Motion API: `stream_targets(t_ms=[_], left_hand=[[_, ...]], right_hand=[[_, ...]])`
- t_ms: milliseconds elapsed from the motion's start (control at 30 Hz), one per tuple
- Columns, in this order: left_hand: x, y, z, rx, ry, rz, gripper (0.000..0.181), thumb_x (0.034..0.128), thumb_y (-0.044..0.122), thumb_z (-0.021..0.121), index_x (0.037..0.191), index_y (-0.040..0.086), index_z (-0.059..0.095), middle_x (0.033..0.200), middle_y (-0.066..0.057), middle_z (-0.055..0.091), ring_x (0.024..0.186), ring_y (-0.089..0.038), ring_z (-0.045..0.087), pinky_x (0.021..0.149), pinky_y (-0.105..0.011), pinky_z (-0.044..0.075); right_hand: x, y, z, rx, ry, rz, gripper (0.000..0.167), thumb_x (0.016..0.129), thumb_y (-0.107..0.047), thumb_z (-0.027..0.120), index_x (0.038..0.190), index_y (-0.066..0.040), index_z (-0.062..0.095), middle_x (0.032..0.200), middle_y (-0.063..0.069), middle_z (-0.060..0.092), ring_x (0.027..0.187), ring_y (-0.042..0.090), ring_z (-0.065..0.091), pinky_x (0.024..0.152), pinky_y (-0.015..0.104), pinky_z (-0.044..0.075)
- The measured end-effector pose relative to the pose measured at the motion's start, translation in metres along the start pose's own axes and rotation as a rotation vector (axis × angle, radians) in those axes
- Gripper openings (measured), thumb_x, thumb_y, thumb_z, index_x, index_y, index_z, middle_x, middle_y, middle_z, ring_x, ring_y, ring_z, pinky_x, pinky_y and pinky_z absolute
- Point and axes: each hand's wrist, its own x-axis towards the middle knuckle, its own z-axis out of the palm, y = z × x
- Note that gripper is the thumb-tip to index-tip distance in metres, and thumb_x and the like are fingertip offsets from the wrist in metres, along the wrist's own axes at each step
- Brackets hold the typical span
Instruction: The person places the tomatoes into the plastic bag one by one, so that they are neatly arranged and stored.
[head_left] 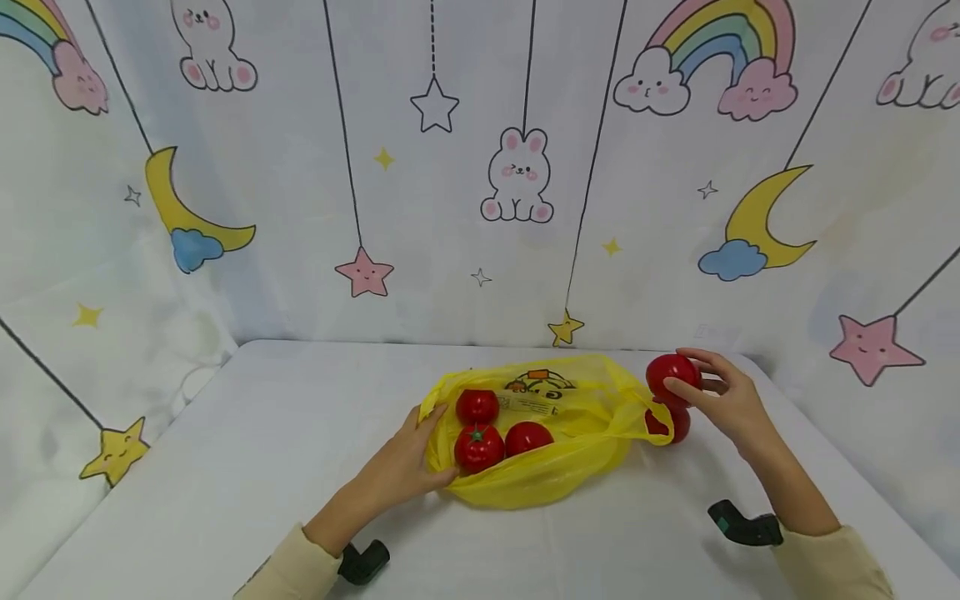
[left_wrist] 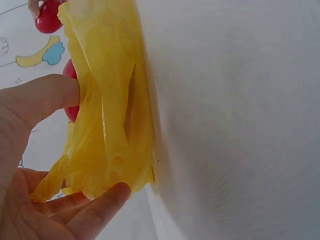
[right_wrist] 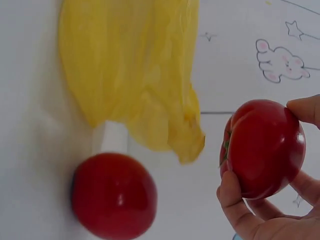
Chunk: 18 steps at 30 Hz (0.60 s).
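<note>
A yellow plastic bag [head_left: 525,492] lies on the table with its mouth spread. Three red tomatoes sit inside it, among them one with a green stem [head_left: 478,450]. At the bag's left side, my left hand [head_left: 408,462] holds the rim between thumb and fingers, as the left wrist view also shows the bag [left_wrist: 110,100] there. My right hand [head_left: 731,400] grips a tomato [right_wrist: 265,150] in the air to the right of the bag. Beneath that one, another tomato [right_wrist: 115,195] rests on the table, partly covered by the bag's handle in the head view.
The white table [head_left: 300,400] stretches out on both sides of the bag. Behind it hangs a white cloth backdrop [head_left: 300,167] printed with stars, moons and rabbits. A black device [head_left: 742,525] is worn at each wrist.
</note>
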Motion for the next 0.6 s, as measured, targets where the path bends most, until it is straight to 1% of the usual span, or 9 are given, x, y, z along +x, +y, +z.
stream_targets(t_ms=[67, 167, 267, 300, 433, 600], left_hand=[[0.000, 0.001, 0.000, 0.004, -0.002, -0.001, 0.088, 0.0793, 0.032, 0.079, 0.149, 0.000, 0.035, 0.145, -0.033, 0.033, 0.114, -0.043, 0.057, 0.086, -0.053, 0.054], [0.000, 0.001, 0.000, 0.002, 0.001, 0.003, 0.088, 0.0796, 0.032, 0.079, 0.149, -0.001, 0.035, 0.145, -0.033, 0.033, 0.114, -0.042, 0.057, 0.087, -0.053, 0.054], [0.000, 0.000, -0.001, -0.007, 0.004, 0.015, 0.088, 0.0796, 0.031, 0.079, 0.149, -0.001, 0.035, 0.145, -0.033, 0.034, 0.115, -0.043, 0.056, 0.088, -0.053, 0.053], [0.000, 0.000, -0.001, -0.011, 0.005, 0.019, 0.088, 0.0795, 0.030, 0.079, 0.148, -0.002, 0.035, 0.145, -0.033, 0.034, 0.116, -0.042, 0.056, 0.088, -0.053, 0.053], [0.000, -0.001, 0.001, -0.010, 0.006, 0.029, 0.088, 0.0794, 0.030, 0.079, 0.148, -0.002, 0.035, 0.145, -0.034, 0.033, 0.117, -0.045, 0.055, 0.088, -0.054, 0.053], [0.000, -0.001, 0.000, 0.002, 0.008, 0.028, 0.088, 0.0795, 0.030, 0.079, 0.148, -0.002, 0.035, 0.144, -0.032, 0.035, 0.115, -0.042, 0.057, 0.088, -0.052, 0.054]], right_hand=[[-0.002, -0.005, 0.003, 0.008, -0.012, -0.013, 0.066, 0.092, -0.033, 0.067, 0.145, -0.006, 0.039, 0.141, 0.028, 0.040, 0.118, 0.042, 0.046, 0.075, 0.029, 0.058], [-0.002, -0.014, 0.009, 0.028, -0.035, -0.020, 0.065, 0.092, -0.032, 0.067, 0.145, -0.007, 0.039, 0.141, 0.027, 0.040, 0.118, 0.042, 0.045, 0.081, 0.041, 0.058], [-0.001, -0.021, 0.016, 0.060, -0.070, -0.006, 0.066, 0.092, -0.033, 0.067, 0.146, -0.008, 0.039, 0.142, 0.027, 0.040, 0.121, 0.044, 0.046, 0.086, 0.050, 0.055], [-0.001, -0.023, 0.019, 0.076, -0.085, 0.000, 0.066, 0.092, -0.033, 0.067, 0.146, -0.008, 0.038, 0.142, 0.027, 0.040, 0.122, 0.044, 0.046, 0.086, 0.051, 0.055], [0.000, -0.031, 0.029, 0.128, -0.147, 0.016, 0.066, 0.092, -0.031, 0.067, 0.147, -0.010, 0.038, 0.143, 0.026, 0.039, 0.124, 0.044, 0.047, 0.087, 0.044, 0.055], [0.003, -0.042, 0.045, 0.148, -0.200, -0.030, 0.061, 0.091, -0.025, 0.069, 0.145, -0.011, 0.043, 0.141, 0.024, 0.043, 0.119, 0.042, 0.051, 0.087, 0.043, 0.056]])
